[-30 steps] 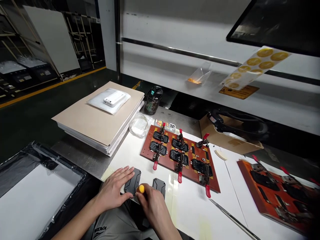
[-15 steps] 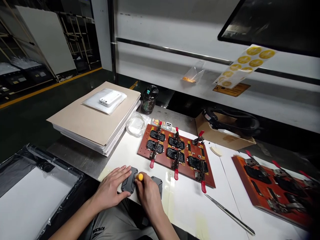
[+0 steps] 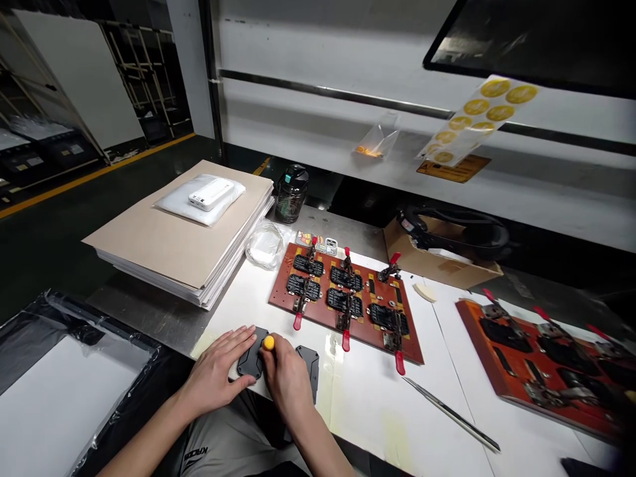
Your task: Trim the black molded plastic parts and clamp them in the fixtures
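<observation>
My left hand (image 3: 218, 368) lies flat with its fingers stretched out on a small black plastic part (image 3: 250, 360) at the near edge of the white table (image 3: 368, 404). My right hand (image 3: 285, 377) is closed around a tool with a yellow rounded handle (image 3: 268, 342), held upright over that part. A second black part (image 3: 309, 368) lies just right of my right hand, partly hidden by it.
A red-brown clamp fixture (image 3: 348, 301) with black parts and red-handled toggle clamps sits ahead. Another fixture (image 3: 541, 361) lies at right. Long tweezers (image 3: 450, 414) rest on the table. A stack of boards (image 3: 183, 235), a dark jar (image 3: 291, 192) and a cardboard box (image 3: 442, 262) stand behind.
The view has shifted, so everything sits a little further left and higher in the picture. Both hands stay on the black part, the yellow-handled tool still upright.
</observation>
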Available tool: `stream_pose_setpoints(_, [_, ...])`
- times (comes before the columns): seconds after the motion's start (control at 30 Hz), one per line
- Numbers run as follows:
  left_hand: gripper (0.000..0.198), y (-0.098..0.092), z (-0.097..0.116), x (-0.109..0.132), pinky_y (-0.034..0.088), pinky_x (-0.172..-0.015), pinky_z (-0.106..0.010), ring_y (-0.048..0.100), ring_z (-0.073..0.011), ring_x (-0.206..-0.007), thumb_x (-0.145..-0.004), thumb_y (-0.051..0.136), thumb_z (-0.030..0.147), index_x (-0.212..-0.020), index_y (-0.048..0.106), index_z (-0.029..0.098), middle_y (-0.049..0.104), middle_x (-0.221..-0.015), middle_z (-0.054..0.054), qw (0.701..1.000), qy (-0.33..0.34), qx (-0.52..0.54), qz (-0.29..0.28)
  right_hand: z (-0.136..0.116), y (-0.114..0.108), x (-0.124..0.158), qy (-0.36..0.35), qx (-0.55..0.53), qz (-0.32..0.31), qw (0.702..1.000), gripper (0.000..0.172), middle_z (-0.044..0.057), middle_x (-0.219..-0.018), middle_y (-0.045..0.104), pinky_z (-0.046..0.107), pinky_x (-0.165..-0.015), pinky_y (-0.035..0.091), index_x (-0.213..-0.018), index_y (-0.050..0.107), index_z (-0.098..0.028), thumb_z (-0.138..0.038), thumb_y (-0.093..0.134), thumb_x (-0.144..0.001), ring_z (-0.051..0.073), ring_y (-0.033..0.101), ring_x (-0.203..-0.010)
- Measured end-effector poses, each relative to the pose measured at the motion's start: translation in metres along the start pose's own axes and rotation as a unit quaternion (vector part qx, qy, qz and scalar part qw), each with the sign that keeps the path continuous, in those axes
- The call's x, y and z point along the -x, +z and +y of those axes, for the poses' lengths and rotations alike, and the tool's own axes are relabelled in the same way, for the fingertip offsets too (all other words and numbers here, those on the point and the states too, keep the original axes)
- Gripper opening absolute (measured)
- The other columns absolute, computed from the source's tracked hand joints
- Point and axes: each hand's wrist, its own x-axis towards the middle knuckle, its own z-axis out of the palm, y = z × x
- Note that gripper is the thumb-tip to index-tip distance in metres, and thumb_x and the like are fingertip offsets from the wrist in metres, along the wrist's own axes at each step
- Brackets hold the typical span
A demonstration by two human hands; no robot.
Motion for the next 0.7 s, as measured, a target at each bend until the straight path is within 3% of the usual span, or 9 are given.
stream_pose_setpoints(0.17, [0.079, 0.000, 0.000, 0.000, 0.037, -0.117, -0.053, 0.038, -0.0272, -0.144, -0.086, 0.064, 0.024, -0.154, 0.025, 0.034, 0.037, -0.158, -0.003, 1.000, 0.005, -0.006, -0.002, -0.004, -0.006, 0.007, -0.039, 0.049, -0.100, 0.993, 0.015, 0.005, -0.090, 0.067, 0.027, -0.060, 0.036, -0.100, 0.060, -0.019, -0.012, 0.050, -0.091, 0.021, 0.066, -0.073])
stream_pose_setpoints(0.37, [0.077, 0.000, 0.003, 0.001, 0.037, -0.118, -0.052, 0.036, -0.0258, -0.145, -0.089, 0.060, 0.028, -0.155, 0.021, 0.035, 0.034, -0.160, -0.002, 1.000, 0.002, -0.020, -0.009, -0.005, -0.011, -0.006, -0.020, -0.002, -0.038, 0.999, 0.020, 0.007, -0.095, 0.067, 0.025, -0.067, 0.039, -0.107, 0.058, -0.018, -0.013, 0.043, -0.094, 0.020, 0.065, -0.083])
stream_pose_setpoints(0.53, [0.073, -0.003, 0.002, -0.001, 0.034, -0.119, -0.052, 0.031, -0.0272, -0.147, -0.094, 0.055, 0.033, -0.156, 0.018, 0.034, 0.030, -0.162, -0.003, 0.999, -0.001, -0.029, -0.019, 0.005, -0.021, 0.041, -0.053, -0.075, -0.094, 0.991, 0.008, 0.000, -0.078, 0.065, 0.023, -0.061, 0.034, -0.084, 0.058, -0.022, -0.025, 0.058, -0.091, 0.016, 0.060, -0.069])
stream_pose_setpoints(0.63, [0.070, -0.007, 0.010, 0.003, 0.039, -0.115, -0.051, 0.031, -0.0302, -0.147, -0.096, 0.049, 0.045, -0.157, 0.017, 0.032, 0.025, -0.164, -0.007, 0.996, -0.049, 0.037, 0.067, 0.016, -0.016, 0.074, -0.012, -0.117, -0.078, 0.990, 0.021, -0.001, -0.072, 0.062, 0.023, -0.057, 0.034, -0.086, 0.060, -0.022, -0.042, 0.059, -0.093, 0.015, 0.057, -0.063])
stream_pose_setpoints(0.7, [0.065, -0.002, 0.027, 0.014, 0.051, -0.105, -0.046, 0.049, -0.0303, -0.135, -0.095, 0.048, 0.052, -0.153, 0.027, 0.033, 0.038, -0.156, -0.010, 0.981, -0.093, 0.112, 0.131, 0.025, -0.007, 0.088, -0.010, -0.105, -0.059, 0.993, 0.029, 0.000, -0.072, 0.062, 0.024, -0.055, 0.034, -0.091, 0.062, -0.023, -0.051, 0.056, -0.093, 0.016, 0.057, -0.061])
